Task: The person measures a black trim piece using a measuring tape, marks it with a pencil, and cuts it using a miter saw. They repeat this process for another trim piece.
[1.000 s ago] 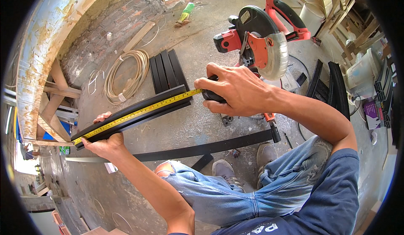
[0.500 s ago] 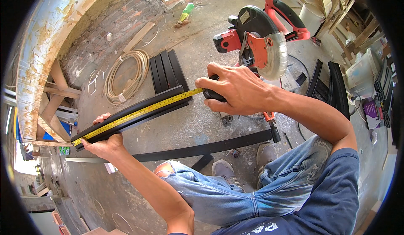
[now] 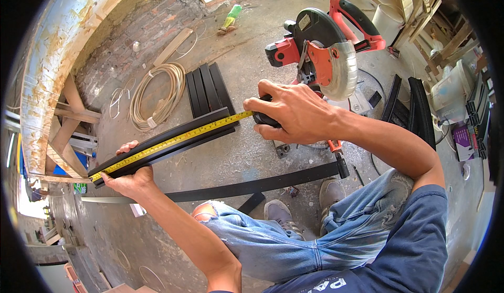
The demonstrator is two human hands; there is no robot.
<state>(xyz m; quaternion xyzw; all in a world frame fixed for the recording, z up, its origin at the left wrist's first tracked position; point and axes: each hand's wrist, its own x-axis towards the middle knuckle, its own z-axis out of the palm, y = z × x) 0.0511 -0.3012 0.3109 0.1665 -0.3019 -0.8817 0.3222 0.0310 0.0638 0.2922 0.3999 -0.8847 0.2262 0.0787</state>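
My left hand [image 3: 134, 180] is closed round the far left end of a black channel-shaped profile [image 3: 181, 144], its thumb pressing the end of a yellow tape blade [image 3: 173, 147] there. The blade runs along the profile's length and past its other end. My right hand [image 3: 299, 112] grips the black case of the tape measure [image 3: 266, 118], beyond the profile's right end. Most of the case is hidden by the fingers. Several short black profiles [image 3: 207, 91] lie side by side on the floor behind. A long black strip [image 3: 257, 184] lies in front of my shoes.
A red and black mitre saw [image 3: 325, 56] stands just beyond my right hand. Coiled beige cable [image 3: 157, 96] lies at the back left. More black profiles [image 3: 417, 112] and a white bucket [image 3: 451, 88] are on the right. A green-labelled bottle [image 3: 231, 17] is at the far side.
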